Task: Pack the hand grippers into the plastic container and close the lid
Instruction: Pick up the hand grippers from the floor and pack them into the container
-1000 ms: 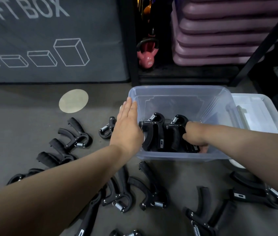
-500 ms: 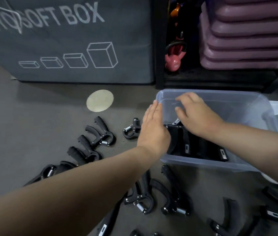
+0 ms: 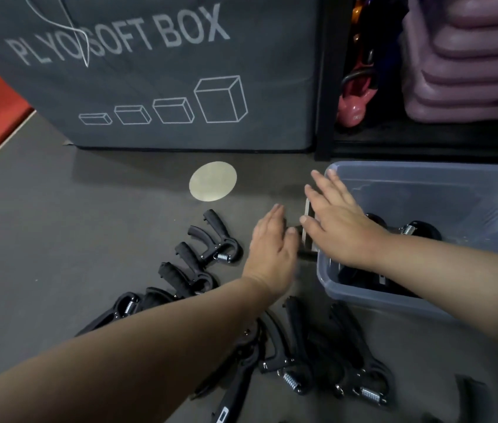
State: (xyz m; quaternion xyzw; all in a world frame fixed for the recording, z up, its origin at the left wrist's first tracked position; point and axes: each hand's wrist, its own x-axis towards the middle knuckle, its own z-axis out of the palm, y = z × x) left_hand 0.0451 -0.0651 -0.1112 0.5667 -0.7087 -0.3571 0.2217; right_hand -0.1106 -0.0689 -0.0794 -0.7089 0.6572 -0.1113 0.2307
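Left hand (image 3: 272, 254) and right hand (image 3: 340, 230) hold nothing, fingers straight; grippers (image 3: 220, 242) look light and rigid, best taken by a padded handle

We see only bare parts of the person: the left hand (image 3: 272, 254) and the right hand (image 3: 342, 236), both uncovered, and two forearms (image 3: 150, 346), bare as far as we can follow them.
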